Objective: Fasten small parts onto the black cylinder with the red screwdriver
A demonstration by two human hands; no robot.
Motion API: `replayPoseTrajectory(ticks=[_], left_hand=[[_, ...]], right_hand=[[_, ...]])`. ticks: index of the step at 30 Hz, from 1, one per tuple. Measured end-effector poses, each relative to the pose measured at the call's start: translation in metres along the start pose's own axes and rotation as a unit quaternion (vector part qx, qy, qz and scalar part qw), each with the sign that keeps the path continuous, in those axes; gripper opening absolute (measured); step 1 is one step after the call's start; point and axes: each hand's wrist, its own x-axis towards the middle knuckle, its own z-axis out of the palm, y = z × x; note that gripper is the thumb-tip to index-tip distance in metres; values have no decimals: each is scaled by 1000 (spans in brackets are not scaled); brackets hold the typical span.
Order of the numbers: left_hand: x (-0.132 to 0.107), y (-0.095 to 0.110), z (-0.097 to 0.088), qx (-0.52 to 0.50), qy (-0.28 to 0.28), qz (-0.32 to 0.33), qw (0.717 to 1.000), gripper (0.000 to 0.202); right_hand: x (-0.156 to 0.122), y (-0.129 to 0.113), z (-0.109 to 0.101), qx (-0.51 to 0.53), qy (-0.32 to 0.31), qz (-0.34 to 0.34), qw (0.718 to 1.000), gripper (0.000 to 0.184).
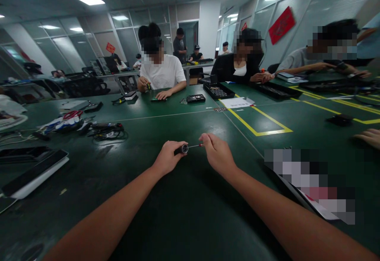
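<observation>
My left hand [168,157] is closed around a small dark cylinder [184,148] with a round, ringed end that faces me. In my right hand [218,152] is a thin screwdriver [194,146]; a bit of red shows where its shaft meets my fingers. The shaft points left, and its tip reaches the side of the cylinder. Whether the tip sits in a screw is too small to tell. Both hands are above the green table [178,213], and my fingers hide most of the screwdriver's handle.
Left lie a black-and-white flat device [38,174], bundled black cables [108,131] and gloves [67,122]. A tray with papers [297,190] is at right. Yellow tape [273,133], a paper sheet [237,102] and black parts trays [219,91] lie farther off. Several people sit across the table.
</observation>
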Motion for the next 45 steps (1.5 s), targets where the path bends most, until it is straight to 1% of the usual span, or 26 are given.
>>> replayPoseTrajectory(ticks=[2,7,12,15,16,18,20,21,25,27,29,34,37,40,42,45], left_hand=[[0,1,0,5,-2,1,1000,33],[0,4,-2,16,-15,-8,1000,34],[-1,5,-3,-2,13,-29,999,33],[-2,1,-1,-23,32,-40,998,33],[-2,0,0,-31,42,-46,998,34],[-2,-3,1,-45,61,-57,995,37],[-1,-4,2,-50,70,-63,994,38],[-1,-4,2,-49,71,-64,994,37],[-1,-2,1,-44,67,-63,995,37],[-1,-1,0,-46,68,-65,994,37],[-1,-1,0,-44,64,-65,995,36],[-2,1,0,-17,40,-40,998,33],[-2,2,0,-5,32,-30,999,31],[-1,2,0,-4,38,-35,999,31],[-1,3,0,-2,42,-37,998,31],[-2,8,-1,22,30,-23,999,31]], right_hand=[[1,-1,0,-19,-1,-1,1000,38],[0,1,2,-10,-2,10,1000,29],[-3,2,3,16,-18,-11,1000,28],[-2,3,3,29,-22,0,999,28],[-1,4,3,29,-24,9,999,29],[1,5,4,20,-25,17,999,36],[1,6,5,7,-24,11,1000,43],[1,5,5,3,-23,5,1000,43],[-4,1,6,11,-22,-7,1000,30],[-6,-1,6,21,-30,-6,999,28],[-7,-3,5,39,-32,1,999,27],[-5,0,5,79,3,34,996,31],[-4,4,7,111,22,43,993,22],[-3,8,12,177,50,39,982,17],[0,11,15,213,62,50,974,19],[5,18,18,275,70,113,952,28]])
